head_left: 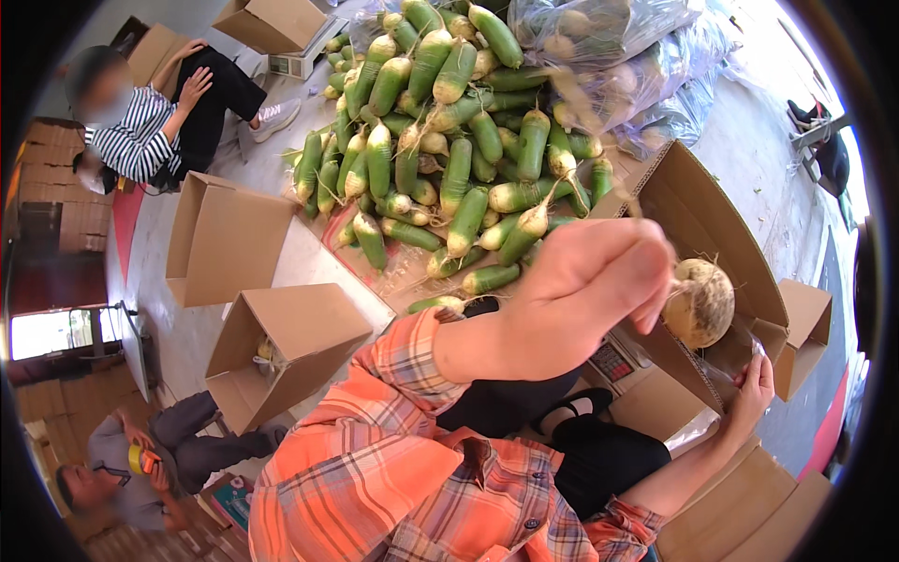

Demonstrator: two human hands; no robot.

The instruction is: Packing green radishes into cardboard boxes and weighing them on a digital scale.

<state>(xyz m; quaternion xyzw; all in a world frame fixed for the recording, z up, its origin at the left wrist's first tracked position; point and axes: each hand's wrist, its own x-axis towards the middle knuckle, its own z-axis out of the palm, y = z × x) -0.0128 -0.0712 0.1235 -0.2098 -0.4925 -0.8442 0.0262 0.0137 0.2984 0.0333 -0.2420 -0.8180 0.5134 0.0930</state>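
My left hand (599, 290) is closed, its fingers curled at the thin root of a pale, soil-marked radish (700, 303). The hand is partly blurred, and its fingertips are hidden. The radish shows its rounded end at the mouth of a tall open cardboard box (716, 211). My right hand (752, 391) pinches the edge of a clear plastic bag (726, 361) at that box's near side. Beyond my left hand lies a large heap of green radishes (459, 173) with whitish ends and stringy roots.
Clear bags of radishes (623, 70) stand behind the heap. Open cartons (229, 239) (290, 347) are on the left, another carton (805, 332) at right. A scale (613, 365) sits beside my legs. Two people, a striped-shirted person (136, 136) and a grey-clad person (126, 468), sit at left.
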